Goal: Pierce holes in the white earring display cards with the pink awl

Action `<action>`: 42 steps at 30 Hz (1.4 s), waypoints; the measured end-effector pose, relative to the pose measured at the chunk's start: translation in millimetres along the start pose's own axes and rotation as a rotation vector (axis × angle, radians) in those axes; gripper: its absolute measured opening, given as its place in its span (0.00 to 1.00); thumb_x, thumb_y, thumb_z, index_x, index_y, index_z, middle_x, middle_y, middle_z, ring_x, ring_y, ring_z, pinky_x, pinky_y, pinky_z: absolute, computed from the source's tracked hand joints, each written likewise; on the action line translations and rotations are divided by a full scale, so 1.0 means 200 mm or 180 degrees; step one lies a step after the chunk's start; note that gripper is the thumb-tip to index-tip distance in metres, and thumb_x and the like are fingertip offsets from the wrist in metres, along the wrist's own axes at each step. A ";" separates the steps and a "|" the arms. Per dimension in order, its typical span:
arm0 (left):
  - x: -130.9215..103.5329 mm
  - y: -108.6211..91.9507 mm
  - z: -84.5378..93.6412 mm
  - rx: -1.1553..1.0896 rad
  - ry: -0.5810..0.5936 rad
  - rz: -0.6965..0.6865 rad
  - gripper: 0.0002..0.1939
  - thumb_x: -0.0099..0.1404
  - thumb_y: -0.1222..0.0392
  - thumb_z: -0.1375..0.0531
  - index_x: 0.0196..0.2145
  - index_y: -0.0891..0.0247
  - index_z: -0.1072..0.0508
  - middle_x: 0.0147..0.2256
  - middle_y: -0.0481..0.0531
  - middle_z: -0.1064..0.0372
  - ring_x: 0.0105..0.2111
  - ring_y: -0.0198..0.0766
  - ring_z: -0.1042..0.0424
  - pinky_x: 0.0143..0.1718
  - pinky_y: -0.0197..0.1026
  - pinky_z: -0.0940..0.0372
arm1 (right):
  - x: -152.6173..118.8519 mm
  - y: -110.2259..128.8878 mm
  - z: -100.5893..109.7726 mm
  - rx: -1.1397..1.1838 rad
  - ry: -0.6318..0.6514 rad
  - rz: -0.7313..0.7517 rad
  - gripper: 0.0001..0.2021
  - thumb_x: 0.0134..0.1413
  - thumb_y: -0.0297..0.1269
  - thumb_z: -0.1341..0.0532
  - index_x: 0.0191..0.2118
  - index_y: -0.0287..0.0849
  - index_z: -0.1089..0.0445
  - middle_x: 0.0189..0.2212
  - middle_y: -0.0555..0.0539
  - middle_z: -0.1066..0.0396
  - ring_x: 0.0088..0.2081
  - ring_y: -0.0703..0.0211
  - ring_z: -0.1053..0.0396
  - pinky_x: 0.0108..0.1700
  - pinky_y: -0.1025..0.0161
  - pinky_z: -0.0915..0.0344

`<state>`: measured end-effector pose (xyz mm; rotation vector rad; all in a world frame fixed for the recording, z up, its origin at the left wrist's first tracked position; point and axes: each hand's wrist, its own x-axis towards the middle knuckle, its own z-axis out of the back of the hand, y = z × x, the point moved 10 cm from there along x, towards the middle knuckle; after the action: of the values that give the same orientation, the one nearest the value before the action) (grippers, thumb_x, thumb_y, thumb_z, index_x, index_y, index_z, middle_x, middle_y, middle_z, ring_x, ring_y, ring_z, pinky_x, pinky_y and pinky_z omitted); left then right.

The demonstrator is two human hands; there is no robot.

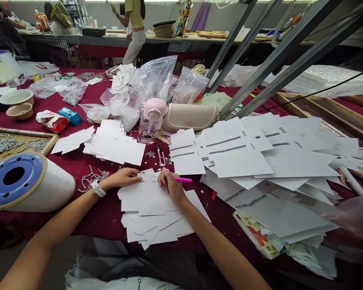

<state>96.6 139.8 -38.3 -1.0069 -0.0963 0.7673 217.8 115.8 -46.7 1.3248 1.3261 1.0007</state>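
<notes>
White printed cards [151, 197] lie in an overlapping pile at the front middle of the table. My right hand [172, 186] is closed round a bright pink pen [184, 179], over the upper right part of the top card. At that card's upper left edge rests my left hand [128, 177], its fingers close together; whether they pinch the card is hidden. A silver chain bundle [92, 178] lies beside my left wrist. Above the hands are a small pink clip-like tool [161, 155] and another stack of white cards [115, 147].
Cards with dark chains [230, 149] spread over the right side. A large white spool [54, 185] stands at the left. Behind are a pink-lidded bottle [153, 117], a cream pouch [190, 117] and plastic bags. Metal bars [260, 60] slant across the upper right.
</notes>
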 end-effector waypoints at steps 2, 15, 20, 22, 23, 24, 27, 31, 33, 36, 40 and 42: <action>0.00 0.00 0.00 0.0039 -0.0003 -0.0001 0.19 0.59 0.45 0.51 0.24 0.64 0.40 0.19 0.43 0.52 0.19 0.28 0.54 0.18 0.33 0.57 | -0.01 0.01 -0.02 -0.0265 0.0148 0.0054 0.24 0.52 0.48 0.48 0.11 0.42 0.46 0.11 0.52 0.45 0.16 0.68 0.47 0.21 0.66 0.49; 0.00 -0.02 0.00 0.0072 0.0024 -0.0052 0.19 0.60 0.47 0.51 0.33 0.66 0.32 0.25 0.47 0.41 0.24 0.31 0.45 0.23 0.33 0.50 | -0.04 0.04 -0.08 -0.0909 0.0330 0.0119 0.23 0.52 0.50 0.49 0.12 0.41 0.44 0.12 0.53 0.47 0.17 0.68 0.49 0.22 0.65 0.51; 0.01 -0.01 -0.01 -0.0082 0.0058 -0.0053 0.19 0.59 0.46 0.51 0.35 0.65 0.32 0.28 0.49 0.38 0.26 0.32 0.42 0.25 0.33 0.47 | -0.05 0.04 -0.06 -0.0918 0.0269 0.0281 0.23 0.53 0.49 0.50 0.13 0.41 0.44 0.14 0.52 0.45 0.18 0.67 0.49 0.22 0.65 0.51; 0.01 0.00 -0.01 -0.0095 0.0072 -0.0047 0.20 0.59 0.46 0.51 0.36 0.65 0.32 0.27 0.49 0.38 0.26 0.32 0.42 0.25 0.33 0.47 | -0.06 0.06 -0.04 -0.0938 0.0186 0.0469 0.24 0.55 0.48 0.52 0.13 0.42 0.46 0.13 0.52 0.46 0.19 0.66 0.47 0.23 0.65 0.49; 0.01 0.00 -0.02 -0.0096 0.0081 -0.0063 0.20 0.60 0.46 0.51 0.36 0.65 0.32 0.27 0.48 0.39 0.25 0.31 0.42 0.24 0.33 0.48 | -0.06 0.08 -0.04 -0.1024 0.0165 0.0586 0.24 0.55 0.47 0.53 0.13 0.42 0.47 0.13 0.52 0.46 0.18 0.66 0.47 0.23 0.64 0.49; 0.00 -0.01 -0.02 -0.0096 0.0088 -0.0083 0.19 0.60 0.46 0.51 0.35 0.65 0.32 0.27 0.48 0.39 0.25 0.31 0.43 0.24 0.33 0.48 | -0.07 0.09 -0.04 -0.1134 0.0155 0.0697 0.23 0.56 0.46 0.53 0.13 0.42 0.48 0.13 0.52 0.47 0.18 0.66 0.47 0.23 0.64 0.49; 0.00 -0.02 -0.01 -0.0073 0.0057 -0.0122 0.19 0.60 0.46 0.51 0.34 0.65 0.33 0.26 0.47 0.40 0.24 0.31 0.43 0.24 0.33 0.48 | -0.08 0.12 -0.06 -0.1428 0.0143 0.0917 0.22 0.57 0.43 0.53 0.13 0.42 0.50 0.12 0.52 0.47 0.17 0.66 0.48 0.23 0.64 0.49; 0.00 -0.02 -0.01 -0.0042 0.0045 -0.0159 0.18 0.60 0.47 0.51 0.33 0.65 0.33 0.25 0.47 0.40 0.24 0.30 0.44 0.24 0.33 0.49 | -0.10 0.15 -0.10 -0.1831 0.0203 0.1165 0.20 0.57 0.39 0.54 0.14 0.42 0.49 0.13 0.52 0.47 0.17 0.67 0.49 0.22 0.65 0.52; 0.00 -0.02 -0.01 0.0007 0.0030 -0.0167 0.18 0.60 0.47 0.51 0.32 0.65 0.33 0.24 0.46 0.42 0.23 0.30 0.45 0.23 0.33 0.49 | -0.12 0.16 -0.13 -0.2072 0.0278 0.1315 0.19 0.55 0.37 0.52 0.15 0.42 0.49 0.13 0.53 0.48 0.17 0.67 0.50 0.22 0.65 0.54; 0.01 -0.01 -0.01 0.0078 0.0001 -0.0163 0.18 0.60 0.47 0.51 0.31 0.66 0.33 0.23 0.46 0.43 0.23 0.30 0.46 0.23 0.33 0.50 | -0.14 0.18 -0.16 -0.2404 0.0331 0.1535 0.17 0.52 0.36 0.48 0.15 0.41 0.49 0.13 0.53 0.50 0.17 0.67 0.54 0.22 0.64 0.58; 0.01 -0.02 -0.01 0.0125 0.0015 -0.0193 0.19 0.60 0.46 0.51 0.32 0.66 0.33 0.25 0.47 0.41 0.24 0.30 0.45 0.24 0.33 0.49 | -0.17 0.20 -0.19 -0.2737 0.0267 0.1765 0.17 0.51 0.34 0.48 0.14 0.41 0.50 0.13 0.53 0.51 0.17 0.68 0.56 0.22 0.64 0.60; 0.01 -0.02 -0.01 0.0170 0.0011 -0.0209 0.19 0.60 0.47 0.51 0.32 0.66 0.33 0.25 0.47 0.41 0.24 0.30 0.45 0.24 0.33 0.49 | -0.17 0.20 -0.21 -0.2871 0.0308 0.1841 0.17 0.51 0.34 0.48 0.14 0.41 0.49 0.13 0.52 0.50 0.17 0.68 0.56 0.22 0.64 0.60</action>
<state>100.7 137.2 -37.0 -0.9499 -0.1050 0.7048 181.3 87.5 3.4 0.9373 0.3942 1.7951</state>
